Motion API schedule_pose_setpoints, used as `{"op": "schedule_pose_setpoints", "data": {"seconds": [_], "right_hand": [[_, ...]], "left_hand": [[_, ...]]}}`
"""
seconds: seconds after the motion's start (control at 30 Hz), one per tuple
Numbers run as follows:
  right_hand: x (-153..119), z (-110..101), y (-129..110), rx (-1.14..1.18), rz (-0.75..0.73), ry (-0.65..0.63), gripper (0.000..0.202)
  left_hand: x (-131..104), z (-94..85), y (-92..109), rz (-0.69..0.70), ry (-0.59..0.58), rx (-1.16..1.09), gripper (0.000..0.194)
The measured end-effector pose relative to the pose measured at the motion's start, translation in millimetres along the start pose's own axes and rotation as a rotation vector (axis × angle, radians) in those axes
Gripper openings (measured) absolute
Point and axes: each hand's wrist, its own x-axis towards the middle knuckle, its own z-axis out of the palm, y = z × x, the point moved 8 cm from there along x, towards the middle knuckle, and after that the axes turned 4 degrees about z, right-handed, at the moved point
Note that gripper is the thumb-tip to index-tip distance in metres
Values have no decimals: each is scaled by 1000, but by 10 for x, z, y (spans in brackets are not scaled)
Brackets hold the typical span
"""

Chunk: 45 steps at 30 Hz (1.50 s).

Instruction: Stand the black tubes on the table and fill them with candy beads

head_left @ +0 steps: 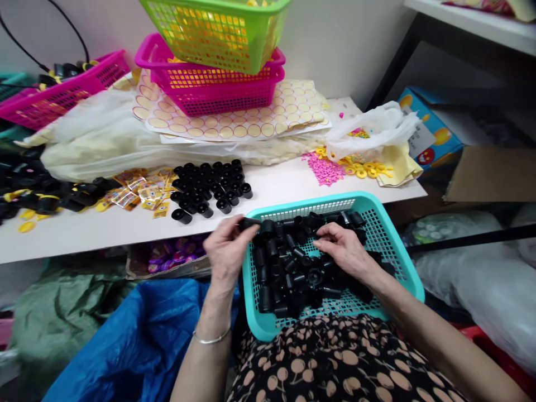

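Left hand [228,245]: closed around one black cap [250,223], pinched at the near-left corner of the teal basket [400,245]; a thin bangle sits on that wrist. Right hand [344,248]: palm down on the loose black caps [293,273] inside the basket, fingers curled among them; whether it has hold of one cannot be told. Teal basket: resting on the person's lap, against the front edge of the worktop [125,223]; about half full of caps lying every way. Set-out caps [209,187]: a tidy block standing in rows on the worktop, just beyond the left hand; judged as the finished portion, with one cap lying on its side at the near corner. Remaining: the heap in the basket looks larger than the standing block, so the work appears under halfway. Also present: stacked pink and green baskets [218,67] on sheets of round stickers [293,111]; pink beads [324,167]; yellow rings [362,167]; clear plastic bag [84,139].
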Motion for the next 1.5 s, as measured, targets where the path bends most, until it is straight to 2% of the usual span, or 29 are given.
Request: {"op": "schedule_pose_setpoints", "data": {"seconds": [0.03,0.1,0.2,0.27,0.4,0.5,0.6,0.63,0.67,0.7,0.77,0.83,0.9,0.97,1.07,1.23,1.37,1.5], "right_hand": [[24,-53,20,-89,-14,37,20],[59,-65,55,-233,-45,40,14],[64,109,28,-452,-152,-56,9],[45,275,8,-608,-201,-138,10],[8,511,17,-793,-184,-278,11],[-35,603,-43,-789,-236,-354,23],[-110,685,-169,-733,-378,-411,37],[-139,721,-196,-734,-421,-431,38],[-166,763,-205,-754,-455,-455,36],[-190,808,-197,-791,-478,-476,34],[-222,884,-155,-891,-508,-494,28],[-250,939,-113,-973,-542,-501,26],[-283,976,-82,-1019,-579,-524,26],[-306,985,-54,-1053,-595,-554,25],[-292,921,-47,-1062,-568,-549,20],[-213,750,-79,-938,-434,-522,21],[-275,810,-136,-976,-485,-560,23],[-301,830,-138,-990,-473,-560,23]], "left_hand": [[56,-184,-117,-32,133,72,41],[144,-444,-354,-94,296,201,46],[251,-625,-668,-189,372,368,49],[314,-652,-770,-197,378,456,49],[406,-588,-796,-139,361,476,46],[390,-519,-777,-141,324,461,48],[248,-497,-636,-114,334,442,41],[188,-469,-557,-92,306,410,36],[133,-406,-461,-61,229,365,31],[77,-303,-345,-14,99,314,26],[-97,23,-48,134,-315,223,21],[-384,298,240,314,-717,212,29],[-643,446,373,436,-979,310,43],[-803,525,355,483,-1111,470,49],[-934,592,280,523,-1165,647,41],[-1040,658,336,606,-1129,777,36],[-1050,723,401,679,-1104,814,40],[-1016,793,355,691,-1128,819,30]]}}
